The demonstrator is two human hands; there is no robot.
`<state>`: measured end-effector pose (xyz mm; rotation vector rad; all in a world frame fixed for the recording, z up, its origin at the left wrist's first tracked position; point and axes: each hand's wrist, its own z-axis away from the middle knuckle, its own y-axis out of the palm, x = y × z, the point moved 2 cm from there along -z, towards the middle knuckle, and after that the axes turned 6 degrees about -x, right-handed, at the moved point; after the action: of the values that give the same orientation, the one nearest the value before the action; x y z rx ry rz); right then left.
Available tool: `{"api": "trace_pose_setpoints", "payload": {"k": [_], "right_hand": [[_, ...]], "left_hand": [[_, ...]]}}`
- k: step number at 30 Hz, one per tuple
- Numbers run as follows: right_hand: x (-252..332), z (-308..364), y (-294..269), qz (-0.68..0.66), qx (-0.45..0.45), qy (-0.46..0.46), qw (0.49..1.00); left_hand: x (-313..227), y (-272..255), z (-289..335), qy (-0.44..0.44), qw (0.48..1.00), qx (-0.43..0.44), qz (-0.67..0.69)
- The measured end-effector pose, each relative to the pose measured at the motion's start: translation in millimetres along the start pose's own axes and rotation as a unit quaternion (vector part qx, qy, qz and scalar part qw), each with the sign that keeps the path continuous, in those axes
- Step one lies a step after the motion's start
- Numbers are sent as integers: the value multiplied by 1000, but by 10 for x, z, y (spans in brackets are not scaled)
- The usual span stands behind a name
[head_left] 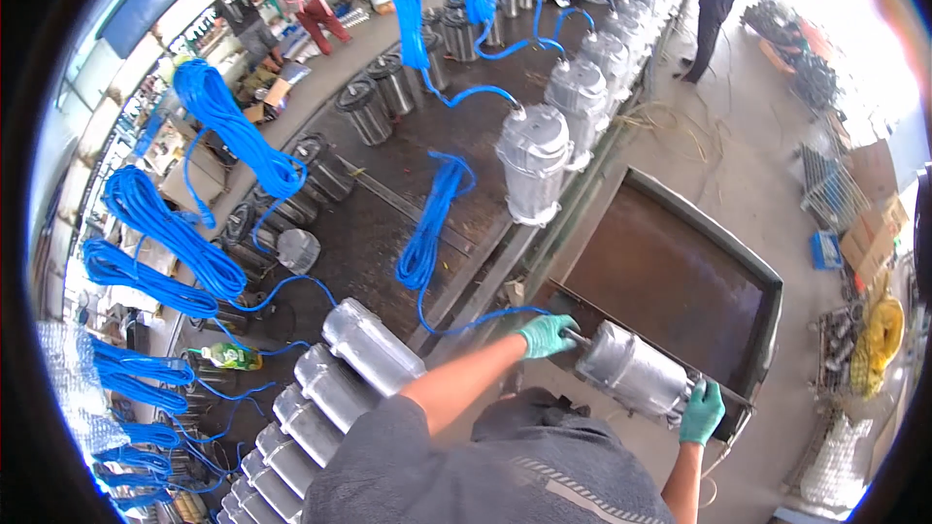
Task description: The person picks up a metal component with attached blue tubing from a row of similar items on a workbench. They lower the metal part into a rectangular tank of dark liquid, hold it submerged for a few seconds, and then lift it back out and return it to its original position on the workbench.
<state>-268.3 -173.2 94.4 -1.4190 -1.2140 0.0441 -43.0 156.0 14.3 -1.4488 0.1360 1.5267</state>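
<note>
A silver cylindrical motor (633,367) lies on its side over the near edge of a metal tank (773,303). At its left end my left hand (549,336), in a green glove, is closed round a short metal part sticking out of the motor. My right hand (701,411), gloved the same way, grips the motor's other end, its fingertips partly hidden. A blue cable (471,324) runs from beside my left hand to a coiled blue bundle (423,250) on the dark bench.
Silver motors (371,345) stand in a row at lower left. More upright motors (534,160) line the bench's right edge, with blue coils (403,0) above. Brownish liquid or a rusty bottom (670,267) shows inside the tank. A person (716,10) stands far right; two others work far left.
</note>
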Motion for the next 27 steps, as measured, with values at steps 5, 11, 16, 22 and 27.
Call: {"api": "trace_pose_setpoints", "payload": {"k": [5, 11, 16, 22, 27], "right_hand": [[75, 17, -22, -55, 7, 54, 997], [-75, 6, -23, -53, -10, 51, 997], [-57, 0, -48, -42, -10, 30, 999], [-153, -14, -33, -15, -10, 21, 1000], [23, 0, -75, -31, -23, 19, 999]], "left_hand": [[125, 50, 56, -46, 984, 73, 154], [-37, 45, -23, 25, 994, 66, 82], [181, 103, -65, -96, 910, 142, 376], [205, 66, -213, 104, 982, 39, -154], [51, 78, -165, -112, 985, 107, 74]]}}
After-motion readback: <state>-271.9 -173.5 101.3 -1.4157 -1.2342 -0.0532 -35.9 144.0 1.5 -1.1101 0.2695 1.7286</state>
